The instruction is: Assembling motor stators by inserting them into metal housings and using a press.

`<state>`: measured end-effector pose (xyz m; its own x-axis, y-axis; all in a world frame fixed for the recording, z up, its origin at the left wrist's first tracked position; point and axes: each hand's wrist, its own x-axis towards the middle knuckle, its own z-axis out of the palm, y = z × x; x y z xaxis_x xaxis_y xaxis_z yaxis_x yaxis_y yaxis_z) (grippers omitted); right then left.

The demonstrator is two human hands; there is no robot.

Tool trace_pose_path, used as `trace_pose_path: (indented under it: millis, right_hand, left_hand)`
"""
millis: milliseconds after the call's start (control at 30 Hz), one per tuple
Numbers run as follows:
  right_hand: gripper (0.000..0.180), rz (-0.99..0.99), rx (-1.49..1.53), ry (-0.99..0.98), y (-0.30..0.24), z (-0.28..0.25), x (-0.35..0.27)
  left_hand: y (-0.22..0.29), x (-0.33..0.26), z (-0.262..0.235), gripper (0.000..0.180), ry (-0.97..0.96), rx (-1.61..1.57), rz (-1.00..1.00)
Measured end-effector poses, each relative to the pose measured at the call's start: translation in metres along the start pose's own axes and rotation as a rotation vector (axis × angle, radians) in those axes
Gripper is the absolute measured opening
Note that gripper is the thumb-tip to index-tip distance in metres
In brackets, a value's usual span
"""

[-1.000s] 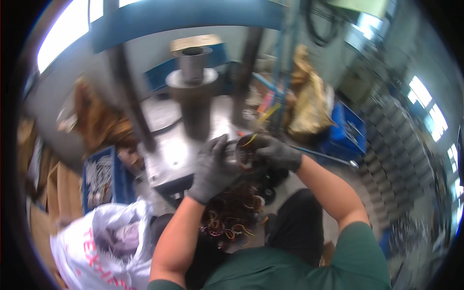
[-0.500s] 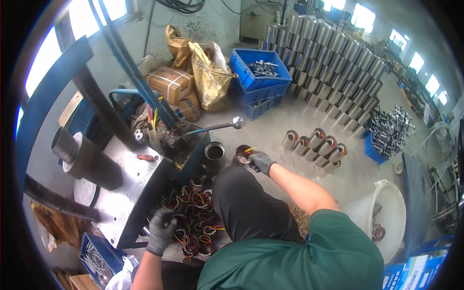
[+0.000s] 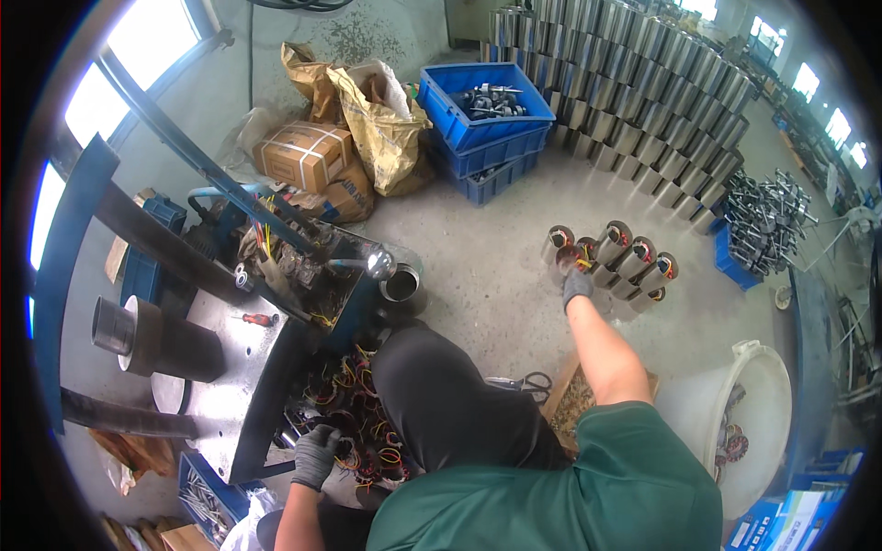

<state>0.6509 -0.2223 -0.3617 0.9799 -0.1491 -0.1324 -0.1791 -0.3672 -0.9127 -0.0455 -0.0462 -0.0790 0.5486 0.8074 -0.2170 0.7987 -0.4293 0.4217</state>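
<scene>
My right hand [image 3: 577,286], in a grey glove, is stretched forward and gripping a steel motor housing [image 3: 567,256] with coloured wires at its mouth. It holds this beside a cluster of similar upright housings [image 3: 636,257] on the floor, whose open tops show red windings. My left hand [image 3: 315,456], gloved too, is low beside the press table, its fingers curled at the rim of a wound stator [image 3: 342,423]. That stator belongs to a heap of wound stators [image 3: 367,386] with yellow and red leads; the fingertips are partly hidden.
A blue press with a steel table [image 3: 216,404] stands at left, a screwdriver [image 3: 257,320] on it. An empty-looking cylinder [image 3: 401,283] stands near my knee. Scissors [image 3: 533,382], a wooden box [image 3: 574,404], a white bucket [image 3: 749,413], blue crates [image 3: 482,138] and stacked housings [image 3: 634,101] surround me.
My right hand has carried the housing from near my knee out to the right, up to the floor cluster. My left hand has dropped slightly lower at the stator heap. The view has shifted.
</scene>
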Motion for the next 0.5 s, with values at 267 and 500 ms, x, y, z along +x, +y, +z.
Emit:
trace_pose_path:
  millis: [267, 500]
  right_hand:
    - [0.042, 0.421, 0.245, -0.076, -0.041, -0.026, 0.125]
    - [0.029, 0.38, 0.259, -0.034, -0.073, -0.042, 0.145]
  left_hand:
    - [0.001, 0.002, 0.009, 0.047, -0.126, 0.192, -0.044]
    - [-0.032, 0.01, 0.028, 0.042, -0.117, 0.12, -0.09]
